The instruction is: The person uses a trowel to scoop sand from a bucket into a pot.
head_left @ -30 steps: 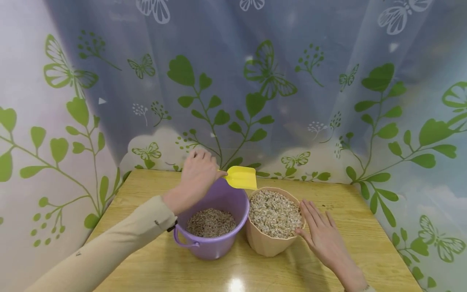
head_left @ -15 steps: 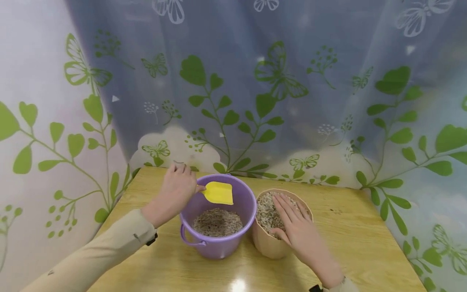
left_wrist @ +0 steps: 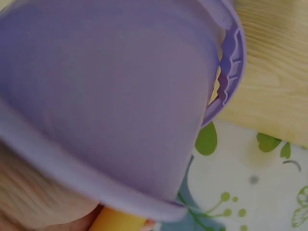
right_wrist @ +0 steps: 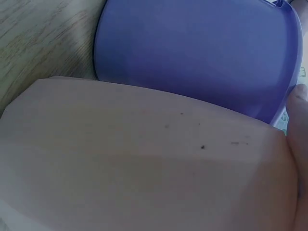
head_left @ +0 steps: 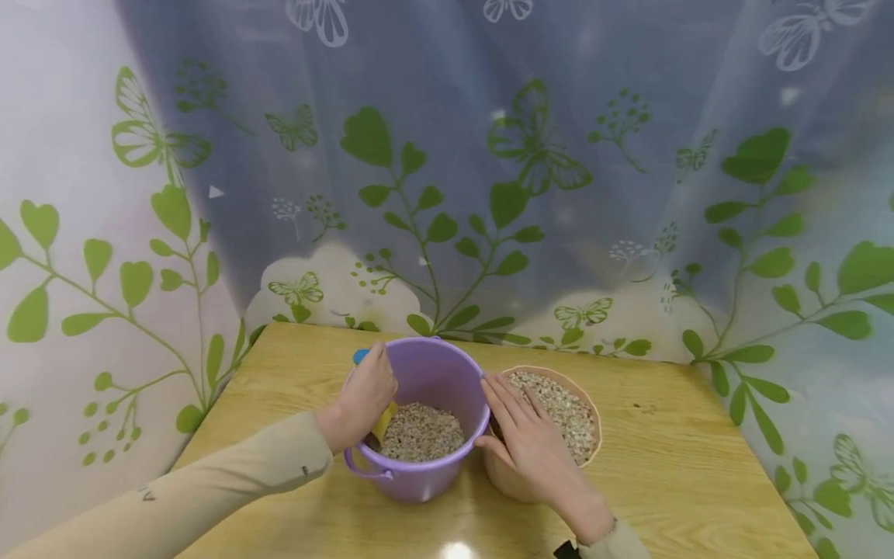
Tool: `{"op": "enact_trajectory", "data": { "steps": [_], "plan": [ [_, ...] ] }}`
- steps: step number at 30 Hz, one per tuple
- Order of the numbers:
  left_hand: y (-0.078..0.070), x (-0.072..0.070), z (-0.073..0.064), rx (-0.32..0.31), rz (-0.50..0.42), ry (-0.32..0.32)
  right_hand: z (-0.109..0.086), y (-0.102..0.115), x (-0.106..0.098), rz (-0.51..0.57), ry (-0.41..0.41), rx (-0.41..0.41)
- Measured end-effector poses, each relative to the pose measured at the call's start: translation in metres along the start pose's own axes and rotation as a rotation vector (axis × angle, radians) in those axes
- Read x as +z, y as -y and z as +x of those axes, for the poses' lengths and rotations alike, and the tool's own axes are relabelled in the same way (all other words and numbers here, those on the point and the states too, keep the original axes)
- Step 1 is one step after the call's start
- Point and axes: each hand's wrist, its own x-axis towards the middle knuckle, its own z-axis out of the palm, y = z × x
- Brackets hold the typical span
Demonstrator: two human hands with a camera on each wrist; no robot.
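Observation:
My left hand grips a small yellow shovel over the left rim of a purple bucket. Its blue handle end sticks up past the fist, while the blade points down among pale and brown grains; the blade's tip is hidden. In the left wrist view the yellow shovel shows just below the bucket's rim. Fingers straight, my right hand lies over the left side of a peach pot filled with similar grains. Its fingertips reach the bucket's right rim.
Both containers stand side by side on a wooden table. The bucket's handle hangs down its side. Behind the table hangs a curtain printed with leaves and butterflies.
My left hand has lowered the shovel from above the containers into the purple bucket, turning its blade downward. My right hand has moved left, from the pot's right side across to the bucket's rim.

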Motion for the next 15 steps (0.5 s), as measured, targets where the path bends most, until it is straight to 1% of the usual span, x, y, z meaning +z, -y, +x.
{"op": "enact_trajectory", "data": {
  "steps": [3,5,7,8,11,15],
  "plan": [
    [-0.006,0.001,0.002,0.087,0.057,0.032,0.0,0.001,0.0,0.018,0.016,0.008],
    [-0.008,0.003,0.004,0.118,0.07,0.022,0.0,0.002,0.001,0.015,0.022,0.008],
    [-0.009,0.005,0.006,0.138,0.058,-0.001,0.0,0.002,0.001,0.014,0.03,0.011],
    [-0.009,0.006,0.006,0.141,0.049,-0.013,0.0,0.003,0.001,0.015,0.036,0.014],
    [-0.008,0.008,0.006,0.135,-0.014,-0.078,-0.001,0.003,0.001,0.017,0.056,0.03],
    [-0.011,0.011,0.007,0.083,-0.115,-0.179,-0.002,0.002,-0.001,0.013,0.07,0.043]
  ]
}}
